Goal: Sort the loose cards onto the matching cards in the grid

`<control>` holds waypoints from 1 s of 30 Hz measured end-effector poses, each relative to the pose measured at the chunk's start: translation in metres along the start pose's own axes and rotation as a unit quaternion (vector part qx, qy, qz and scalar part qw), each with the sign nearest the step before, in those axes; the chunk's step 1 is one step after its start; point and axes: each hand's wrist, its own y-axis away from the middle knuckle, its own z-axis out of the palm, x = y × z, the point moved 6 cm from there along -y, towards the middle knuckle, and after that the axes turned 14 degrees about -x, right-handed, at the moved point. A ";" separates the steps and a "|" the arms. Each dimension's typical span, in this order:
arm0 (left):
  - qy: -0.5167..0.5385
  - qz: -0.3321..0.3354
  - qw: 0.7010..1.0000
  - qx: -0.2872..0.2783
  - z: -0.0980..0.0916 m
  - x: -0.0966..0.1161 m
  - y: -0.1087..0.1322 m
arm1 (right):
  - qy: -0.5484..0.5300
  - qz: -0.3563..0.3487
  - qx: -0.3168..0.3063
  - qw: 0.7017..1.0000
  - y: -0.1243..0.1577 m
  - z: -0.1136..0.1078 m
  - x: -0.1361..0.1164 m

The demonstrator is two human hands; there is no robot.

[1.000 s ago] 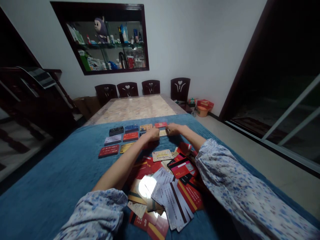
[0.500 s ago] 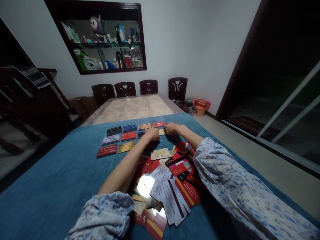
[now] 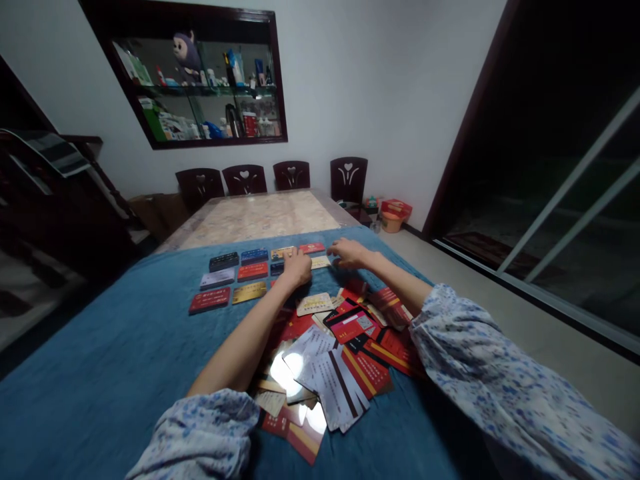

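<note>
Between my two hands lies a small stack of cream cards. My left hand is just left of it, fingers pointing away from me, covering part of a dark blue card stack. To the right of the cream cards, my right hand hovers with its fingers apart and nothing in them. Behind the hands are a yellow card stack and a red card stack. Nearer to me, a loose heap of mixed cards spreads between my forearms, white, red and black ones overlapping.
More stacks stand in rows at the left, among them a dark red stack, a gold one and a lilac one. A blue cloth covers the near table. Several dark chairs stand at the far end.
My right hand has drawn slightly away from the cream stack, its fingers opening. The left hand has shifted a little left off the same stack. The view has moved slightly.
</note>
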 end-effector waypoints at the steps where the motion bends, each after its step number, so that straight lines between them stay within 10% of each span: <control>1: -0.005 0.002 1.000 0.008 -0.001 0.001 0.003 | -0.002 0.000 0.012 1.000 0.006 -0.003 -0.001; 13: 0.017 0.034 0.993 0.110 -0.022 0.023 0.055 | -0.011 -0.035 0.111 0.993 0.071 0.000 -0.005; 30: 0.017 0.197 0.976 0.093 -0.007 0.112 0.117 | -0.080 -0.042 0.143 0.986 0.152 0.067 0.028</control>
